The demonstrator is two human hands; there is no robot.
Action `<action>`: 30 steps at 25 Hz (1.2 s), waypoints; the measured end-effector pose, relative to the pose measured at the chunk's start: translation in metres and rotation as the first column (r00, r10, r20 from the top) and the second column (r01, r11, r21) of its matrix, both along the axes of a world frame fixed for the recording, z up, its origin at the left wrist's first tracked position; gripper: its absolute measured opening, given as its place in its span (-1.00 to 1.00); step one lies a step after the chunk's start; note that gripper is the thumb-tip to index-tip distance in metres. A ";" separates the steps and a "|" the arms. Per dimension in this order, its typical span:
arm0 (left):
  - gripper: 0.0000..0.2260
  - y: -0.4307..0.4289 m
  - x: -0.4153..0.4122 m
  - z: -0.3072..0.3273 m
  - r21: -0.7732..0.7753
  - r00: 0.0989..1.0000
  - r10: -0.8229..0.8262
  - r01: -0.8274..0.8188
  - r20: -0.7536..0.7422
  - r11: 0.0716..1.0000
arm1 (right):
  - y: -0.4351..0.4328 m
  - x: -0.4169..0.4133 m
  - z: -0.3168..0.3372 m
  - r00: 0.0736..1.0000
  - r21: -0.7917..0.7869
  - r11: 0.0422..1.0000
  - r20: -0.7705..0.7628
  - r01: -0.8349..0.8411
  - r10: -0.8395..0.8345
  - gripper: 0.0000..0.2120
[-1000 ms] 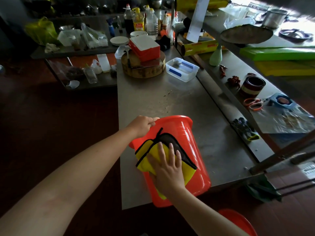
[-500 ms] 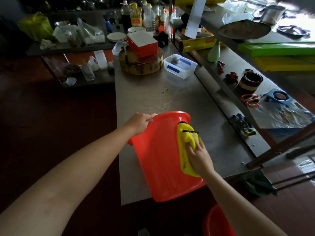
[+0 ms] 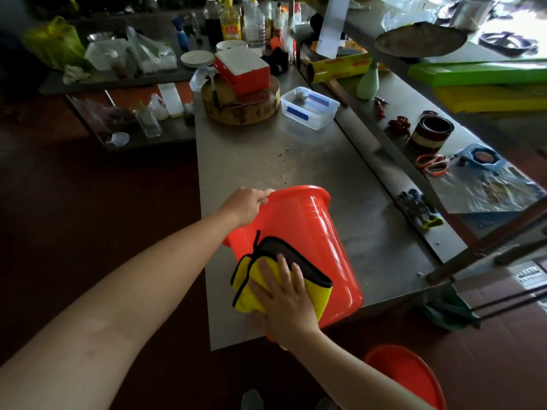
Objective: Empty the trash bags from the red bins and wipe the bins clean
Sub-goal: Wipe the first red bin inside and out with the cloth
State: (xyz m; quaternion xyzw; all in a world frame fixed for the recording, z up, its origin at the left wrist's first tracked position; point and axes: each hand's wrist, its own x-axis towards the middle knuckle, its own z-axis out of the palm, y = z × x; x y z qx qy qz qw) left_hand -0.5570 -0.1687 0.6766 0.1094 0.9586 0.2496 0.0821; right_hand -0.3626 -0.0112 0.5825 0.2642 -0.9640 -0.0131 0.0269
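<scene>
A red bin [image 3: 313,241] lies tilted on its side on the steel table [image 3: 254,161], its mouth facing away from me. My left hand [image 3: 247,204] grips the bin's rim at the left. My right hand [image 3: 285,294] presses a folded yellow cloth with black edging [image 3: 251,279] flat against the bin's outer wall, near its base. A second red bin [image 3: 411,377] stands on the floor at the lower right, partly behind my right forearm.
A round wooden chopping block [image 3: 239,109] with a red and white box on it and a clear plastic container [image 3: 309,108] sit at the table's far end. A lower shelf on the right holds scissors [image 3: 432,164], a tin and gloves. Bottles crowd the back.
My right hand has slid the yellow cloth from the bin's right side back to its left lower wall. My left hand has kept its grip on the rim.
</scene>
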 end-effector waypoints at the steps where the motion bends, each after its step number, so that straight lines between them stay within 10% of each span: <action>1: -0.64 -0.001 0.000 0.000 -0.006 1.000 0.000 0.000 -0.002 1.000 | 0.000 -0.001 -0.001 1.000 0.018 1.000 0.003 -0.020 0.020 -0.45; 8: -0.63 0.002 0.004 -0.002 -0.004 1.000 0.019 -0.019 -0.008 1.000 | 0.063 -0.021 0.011 0.977 -0.198 0.957 0.005 0.211 -0.215 -0.47; 15: -0.63 0.009 0.005 -0.001 -0.045 0.999 0.023 -0.025 -0.040 0.999 | 0.138 -0.056 0.013 0.776 -0.478 0.617 0.469 0.625 -0.423 -0.50; 19: -0.62 0.025 0.000 0.000 -0.079 0.998 0.023 -0.027 -0.059 0.996 | 0.132 -0.050 0.011 0.738 -0.508 0.536 0.454 0.674 -0.498 -0.50; 22: -0.63 0.034 -0.004 0.003 -0.112 0.998 0.017 -0.023 -0.060 0.993 | 0.105 -0.025 0.013 0.818 -0.428 0.705 0.180 0.566 -0.547 -0.47; 25: -0.63 0.036 -0.006 0.005 -0.124 0.999 0.002 -0.009 -0.052 0.992 | 0.071 0.010 0.002 0.966 -0.252 0.939 -0.045 0.235 -0.254 -0.44; 30: -0.64 0.033 -0.004 0.004 -0.100 0.998 -0.004 -0.003 -0.064 0.995 | 0.066 0.017 -0.009 0.998 -0.076 0.997 -0.059 0.020 -0.025 -0.42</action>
